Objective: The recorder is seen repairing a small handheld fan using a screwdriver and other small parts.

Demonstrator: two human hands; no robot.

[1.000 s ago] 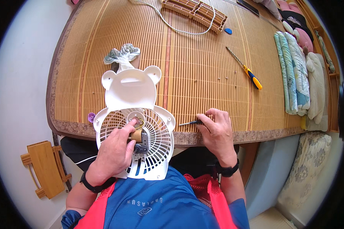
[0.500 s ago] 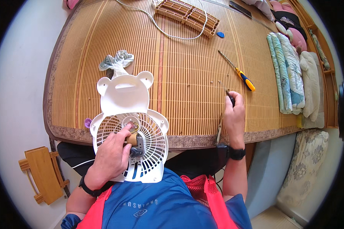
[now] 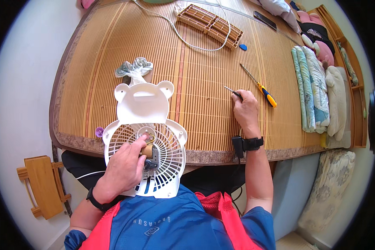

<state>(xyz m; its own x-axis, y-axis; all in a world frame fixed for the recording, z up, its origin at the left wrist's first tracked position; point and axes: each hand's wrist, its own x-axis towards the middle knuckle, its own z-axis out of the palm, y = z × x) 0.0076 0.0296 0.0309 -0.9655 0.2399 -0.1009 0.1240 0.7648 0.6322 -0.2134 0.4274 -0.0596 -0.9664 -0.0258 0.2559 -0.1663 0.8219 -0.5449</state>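
Observation:
A white bear-shaped fan housing point(image 3: 142, 103) leans from my lap onto the table edge, its round slatted grille point(image 3: 167, 146) below the eared top. My left hand point(image 3: 125, 166) is closed over the grille, the index fingertip on a round white part with thin wires. The thumb lies by the exposed motor point(image 3: 152, 155), a block with a tan wrap and dark fittings. Over the mat at the right, my right hand point(image 3: 245, 106) pinches a small screwdriver point(image 3: 233, 91) with a black handle. Its thin shaft points left, away from the fan.
A longer screwdriver point(image 3: 266, 93) with a yellow-and-blue handle lies beyond my right hand. Farther back are a brown slatted plastic part point(image 3: 210, 26), a white cable point(image 3: 174, 31) and a blue oval piece point(image 3: 243, 47). Folded bedding point(image 3: 316, 87) lines the right side. A purple knob point(image 3: 99, 132) sits left.
My right hand has moved left and a little away from me with the small screwdriver, whose shaft now points more to the left. My left hand keeps its place on the fan.

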